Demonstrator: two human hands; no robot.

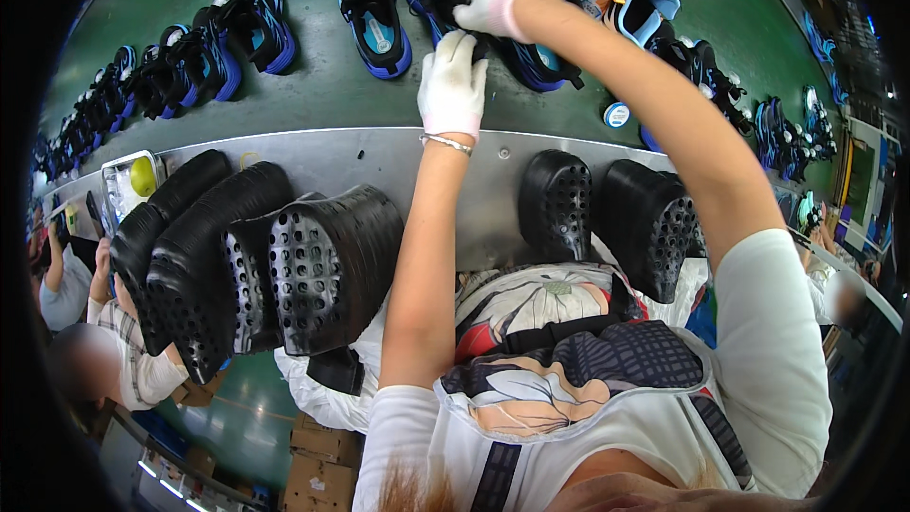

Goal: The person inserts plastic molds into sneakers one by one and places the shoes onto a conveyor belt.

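Observation:
Both my hands wear white knit gloves and meet at one black sneaker (439, 2) with a blue-purple sole on the green belt. My left hand (453, 85) is at its heel end, fingers together and closed on the edge. From the right, my right hand (500, 0) reaches over the sneaker's opening with fingers curled onto it; the fingertips are partly hidden. Another black sneaker (374, 24) with a light blue insole lies to the left. Close on the right is a further black sneaker (537, 66), partly covered by my right hand and arm.
Rows of sneakers (213, 62) run along the belt (313, 100) on both sides. Black perforated boot-shaped forms (308, 275) stand on the metal ledge (445, 199), with more forms (556, 204) at right. A small round tin (616, 115) sits by my right arm. People work at both sides.

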